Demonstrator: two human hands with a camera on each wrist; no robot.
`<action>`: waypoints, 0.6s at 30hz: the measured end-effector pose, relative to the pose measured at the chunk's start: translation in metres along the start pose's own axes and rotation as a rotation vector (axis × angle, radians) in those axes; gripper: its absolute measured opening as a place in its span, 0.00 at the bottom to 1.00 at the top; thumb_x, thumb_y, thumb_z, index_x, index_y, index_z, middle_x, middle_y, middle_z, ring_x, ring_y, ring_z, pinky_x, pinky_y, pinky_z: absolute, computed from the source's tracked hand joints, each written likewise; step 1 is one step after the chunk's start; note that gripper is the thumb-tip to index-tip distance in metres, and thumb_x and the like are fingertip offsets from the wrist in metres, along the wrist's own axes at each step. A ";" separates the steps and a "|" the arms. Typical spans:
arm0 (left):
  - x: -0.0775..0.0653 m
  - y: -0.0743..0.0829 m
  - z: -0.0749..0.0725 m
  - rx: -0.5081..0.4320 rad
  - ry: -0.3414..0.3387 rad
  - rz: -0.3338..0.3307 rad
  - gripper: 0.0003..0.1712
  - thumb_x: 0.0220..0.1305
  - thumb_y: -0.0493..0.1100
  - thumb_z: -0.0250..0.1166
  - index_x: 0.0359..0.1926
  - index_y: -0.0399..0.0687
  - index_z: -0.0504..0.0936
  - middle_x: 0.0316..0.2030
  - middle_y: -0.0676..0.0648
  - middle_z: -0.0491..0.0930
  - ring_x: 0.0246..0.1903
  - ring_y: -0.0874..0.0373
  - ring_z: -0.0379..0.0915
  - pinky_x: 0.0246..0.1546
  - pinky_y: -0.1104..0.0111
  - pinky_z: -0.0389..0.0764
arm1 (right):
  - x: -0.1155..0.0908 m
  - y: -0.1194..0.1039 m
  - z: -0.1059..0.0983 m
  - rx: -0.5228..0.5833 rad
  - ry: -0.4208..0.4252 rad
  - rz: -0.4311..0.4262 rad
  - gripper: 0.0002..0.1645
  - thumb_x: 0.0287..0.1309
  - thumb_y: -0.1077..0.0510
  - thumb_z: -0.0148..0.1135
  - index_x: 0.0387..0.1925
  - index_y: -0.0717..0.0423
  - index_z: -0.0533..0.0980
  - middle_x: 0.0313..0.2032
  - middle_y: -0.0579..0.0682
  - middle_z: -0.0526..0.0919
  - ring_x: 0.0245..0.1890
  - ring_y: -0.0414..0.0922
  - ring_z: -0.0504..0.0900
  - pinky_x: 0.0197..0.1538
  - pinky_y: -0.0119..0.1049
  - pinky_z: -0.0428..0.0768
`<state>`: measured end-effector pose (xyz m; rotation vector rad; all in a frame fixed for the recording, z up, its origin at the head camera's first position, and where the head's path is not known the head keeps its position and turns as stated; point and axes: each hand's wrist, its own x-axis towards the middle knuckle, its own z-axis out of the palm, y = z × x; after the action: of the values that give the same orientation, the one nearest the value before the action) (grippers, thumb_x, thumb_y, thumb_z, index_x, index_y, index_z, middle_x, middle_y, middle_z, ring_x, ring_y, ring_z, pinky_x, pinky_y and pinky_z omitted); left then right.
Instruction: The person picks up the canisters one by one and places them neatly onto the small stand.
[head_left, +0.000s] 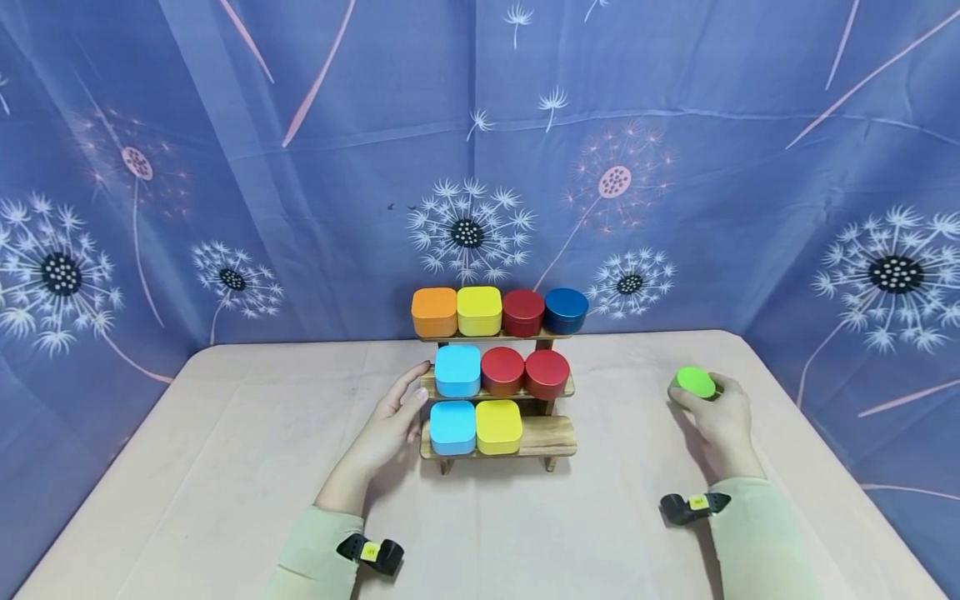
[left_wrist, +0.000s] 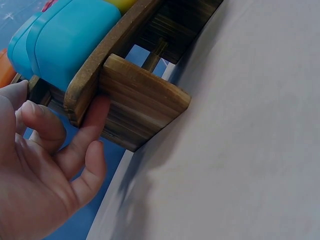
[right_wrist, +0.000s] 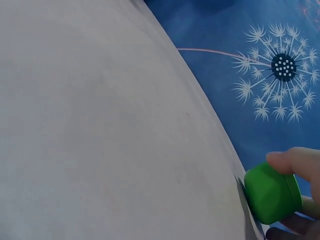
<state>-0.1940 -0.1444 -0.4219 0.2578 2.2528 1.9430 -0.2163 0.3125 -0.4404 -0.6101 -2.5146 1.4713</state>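
Observation:
My right hand [head_left: 717, 417] grips a bright green round-cornered tin [head_left: 695, 382] at the right of the table. In the right wrist view the green tin [right_wrist: 270, 193] is held close to the table's edge, thumb on one side and fingers beneath. My left hand [head_left: 387, 423] touches the left end of a three-tier wooden stand [head_left: 551, 435], its fingers loosely bent. In the left wrist view one finger of the left hand [left_wrist: 47, 167] rests against the wood below a light blue tin [left_wrist: 75, 42].
The top tier bears an orange [head_left: 434, 312], a yellow [head_left: 479, 311], a red [head_left: 522, 312] and a dark blue tin [head_left: 566, 311]. Light blue and red tins fill the middle; light blue and yellow stand below, bare wood to their right. Blue patterned cloth [head_left: 337, 208] surrounds the table [head_left: 247, 450].

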 end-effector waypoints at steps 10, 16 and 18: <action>0.000 0.001 0.001 0.006 -0.004 0.002 0.27 0.73 0.50 0.48 0.71 0.62 0.56 0.12 0.52 0.61 0.13 0.62 0.60 0.21 0.70 0.69 | -0.006 -0.006 -0.003 -0.007 -0.028 -0.030 0.50 0.59 0.48 0.62 0.70 0.68 0.47 0.66 0.70 0.57 0.66 0.62 0.59 0.67 0.54 0.60; 0.000 -0.001 0.000 0.017 0.002 0.009 0.27 0.73 0.50 0.48 0.70 0.62 0.57 0.12 0.52 0.61 0.13 0.64 0.59 0.21 0.71 0.69 | -0.009 -0.011 -0.004 -0.009 -0.016 -0.092 0.49 0.58 0.45 0.62 0.69 0.66 0.50 0.63 0.67 0.62 0.61 0.58 0.64 0.63 0.52 0.65; 0.000 -0.001 0.000 0.016 0.000 0.011 0.27 0.73 0.50 0.48 0.70 0.62 0.57 0.12 0.52 0.61 0.13 0.64 0.59 0.22 0.71 0.70 | -0.009 -0.014 -0.005 -0.010 -0.015 -0.108 0.49 0.58 0.45 0.63 0.69 0.66 0.51 0.63 0.66 0.63 0.60 0.55 0.65 0.62 0.49 0.66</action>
<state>-0.1941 -0.1447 -0.4228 0.2723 2.2734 1.9307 -0.2103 0.3065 -0.4257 -0.4585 -2.5247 1.4321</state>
